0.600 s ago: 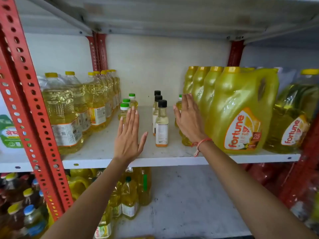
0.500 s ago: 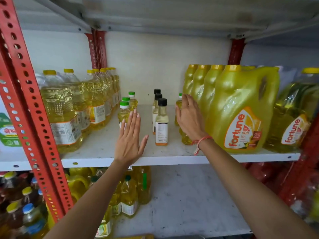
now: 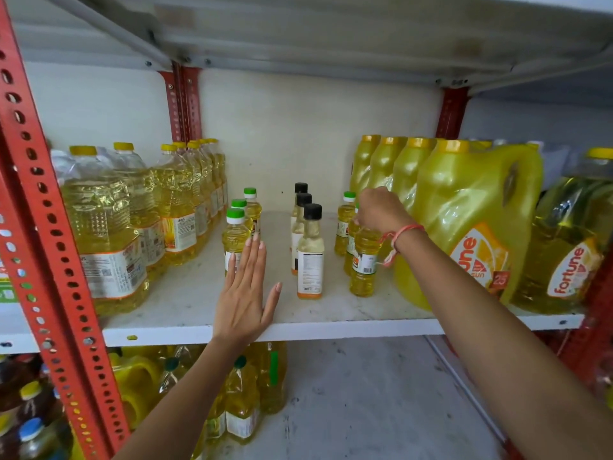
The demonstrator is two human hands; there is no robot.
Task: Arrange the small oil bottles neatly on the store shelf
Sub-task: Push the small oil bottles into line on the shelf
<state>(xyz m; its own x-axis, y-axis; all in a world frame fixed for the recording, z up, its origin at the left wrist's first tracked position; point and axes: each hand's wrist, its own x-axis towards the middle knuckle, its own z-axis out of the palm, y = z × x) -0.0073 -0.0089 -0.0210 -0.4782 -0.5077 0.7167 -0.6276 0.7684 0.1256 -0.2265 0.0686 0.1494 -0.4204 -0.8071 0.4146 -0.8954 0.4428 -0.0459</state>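
Note:
Three rows of small oil bottles stand on the white shelf (image 3: 331,328). The left row has green caps, its front bottle (image 3: 235,235) just behind my left hand (image 3: 244,295), which is flat with fingers apart and fingertips against that bottle. The middle row has black caps, with the front bottle (image 3: 310,257) nearest me. In the right row, my right hand (image 3: 378,210) is closed over the top of the front green-capped bottle (image 3: 364,263), hiding its cap. Another green-capped bottle (image 3: 345,224) stands behind it.
Large clear oil bottles (image 3: 106,234) fill the shelf's left side beside a red perforated upright (image 3: 43,234). Big yellow Fortune jugs (image 3: 471,224) crowd the right, close to the right row. More bottles (image 3: 242,403) stand on the lower shelf. A shelf overhead limits height.
My right hand went from lying flat against the right row to closing over the front bottle's top. That bottle now stands further forward. My left hand stayed almost in place.

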